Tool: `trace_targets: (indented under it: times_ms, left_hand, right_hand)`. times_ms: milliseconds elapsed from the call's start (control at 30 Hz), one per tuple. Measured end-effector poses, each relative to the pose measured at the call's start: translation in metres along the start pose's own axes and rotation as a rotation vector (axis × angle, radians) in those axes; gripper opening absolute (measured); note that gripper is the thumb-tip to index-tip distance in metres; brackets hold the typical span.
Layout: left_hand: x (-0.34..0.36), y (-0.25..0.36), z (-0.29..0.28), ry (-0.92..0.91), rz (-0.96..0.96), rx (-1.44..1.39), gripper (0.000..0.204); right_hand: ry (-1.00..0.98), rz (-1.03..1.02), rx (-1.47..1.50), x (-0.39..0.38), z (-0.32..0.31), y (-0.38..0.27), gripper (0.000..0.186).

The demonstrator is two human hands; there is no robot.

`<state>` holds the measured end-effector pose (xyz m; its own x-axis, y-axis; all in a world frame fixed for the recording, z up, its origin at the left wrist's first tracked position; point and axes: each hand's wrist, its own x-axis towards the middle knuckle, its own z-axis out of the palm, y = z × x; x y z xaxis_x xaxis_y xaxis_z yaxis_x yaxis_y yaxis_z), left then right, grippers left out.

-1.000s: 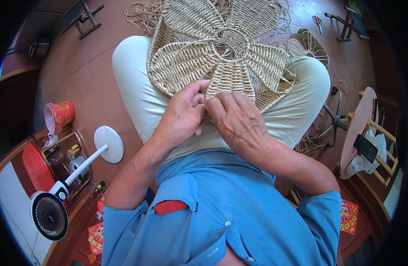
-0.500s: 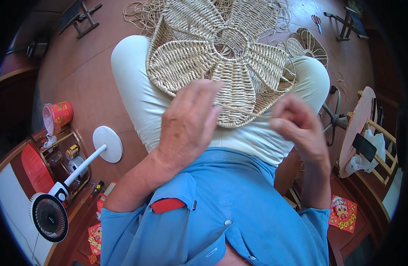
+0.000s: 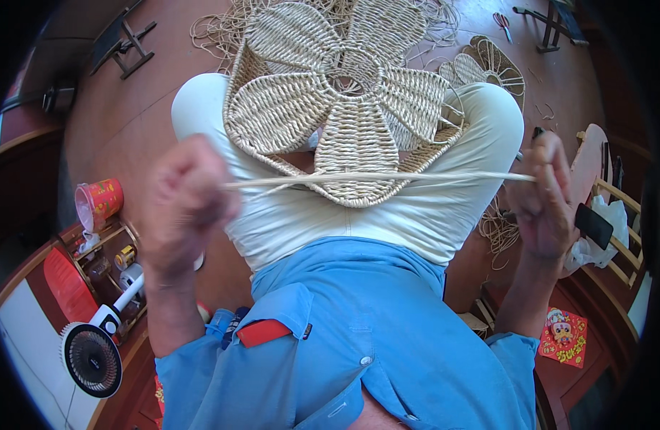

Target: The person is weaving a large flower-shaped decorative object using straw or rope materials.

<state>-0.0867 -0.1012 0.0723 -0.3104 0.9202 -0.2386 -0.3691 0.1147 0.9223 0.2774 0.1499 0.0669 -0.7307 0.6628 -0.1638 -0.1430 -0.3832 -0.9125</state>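
Note:
A woven straw piece [image 3: 355,150] with flower-like petals around an open ring lies across my lap, the nearest petal pointing toward me. A straw cord [image 3: 416,175] is stretched almost level over that petal, between my hands. My left hand [image 3: 190,197], blurred, is closed on the cord's left part beside my left thigh. My right hand [image 3: 541,197] is closed on the other part beside my right thigh.
Loose cord [image 3: 208,29] lies beyond the piece, near a smaller woven piece [image 3: 498,68] and scissors [image 3: 502,26]. A fan [image 3: 91,358], red bucket [image 3: 100,201] and rack [image 3: 104,254] stand left. A wooden chair [image 3: 613,215] with a white bag [image 3: 599,244] stands right.
Both hands have left the nearest petal and spread apart sideways, drawing the cord out taut. The woven piece sits slightly further left in the picture.

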Motion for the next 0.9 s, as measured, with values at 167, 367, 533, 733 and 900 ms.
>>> trace_targets:
  times_ms: [167, 367, 533, 733, 900]
  left_hand:
    - [-0.016, 0.038, -0.035, 0.197, 0.06, 0.212, 0.033]
    - [-0.047, 0.075, -0.154, 0.617, 0.08, 0.262, 0.034]
    - [-0.053, 0.113, -0.17, 0.678, 0.086, 0.401, 0.056]
    - [-0.058, 0.132, -0.225, 0.623, 0.076, 0.731, 0.059]
    - [-0.028, 0.095, -0.167, 0.468, -0.023, 0.722, 0.052]
  right_hand:
    - [-0.088, 0.116, -0.057, 0.005, 0.032, 0.025, 0.017]
    - [0.015, -0.011, -0.684, 0.008, 0.066, 0.086, 0.017]
    - [0.009, -0.395, -1.061, 0.009, 0.076, 0.12, 0.022]
    - [0.01, -0.423, -1.143, 0.008, 0.082, 0.126, 0.021]
    - [0.035, -0.347, -1.165, 0.001, 0.089, 0.128, 0.029]
